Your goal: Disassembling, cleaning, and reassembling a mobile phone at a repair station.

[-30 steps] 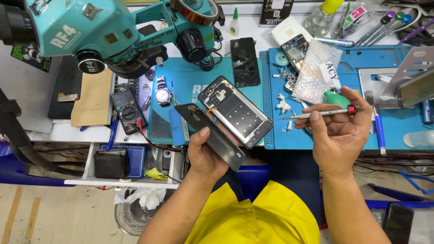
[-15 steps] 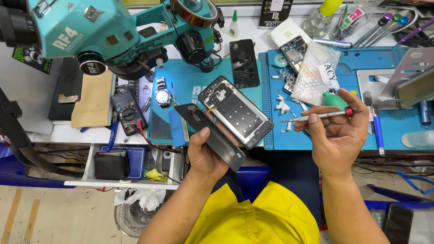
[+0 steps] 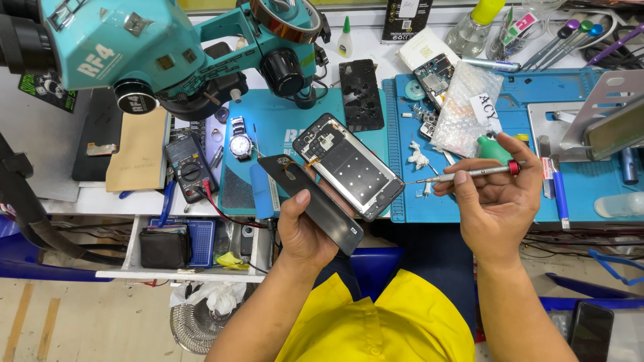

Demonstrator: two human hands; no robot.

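The left hand [image 3: 310, 231] grips a dark phone back cover [image 3: 310, 201], just left of the opened phone [image 3: 349, 166] it also supports above the blue mat [image 3: 268, 127]. Right of the phone, the right hand [image 3: 496, 201] pinches a slim screwdriver [image 3: 466, 174], tip pointing at the phone's edge.

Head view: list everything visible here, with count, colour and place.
opened phone: one, black frame with silver inside, over the left mat
back cover: one, dark grey, beside the opened phone
screwdriver: one, silver with red end, tip toward the opened phone
microscope: one, teal, top left
wristwatch: one, silver, on the left mat
multimeter: one, dark, left of the wristwatch
work mats: two, blue, on the bench
bubble bag: one, clear, on the right mat
glue bottle: one, white with green tip, top centre
left hand: holds the back cover
right hand: holds the screwdriver
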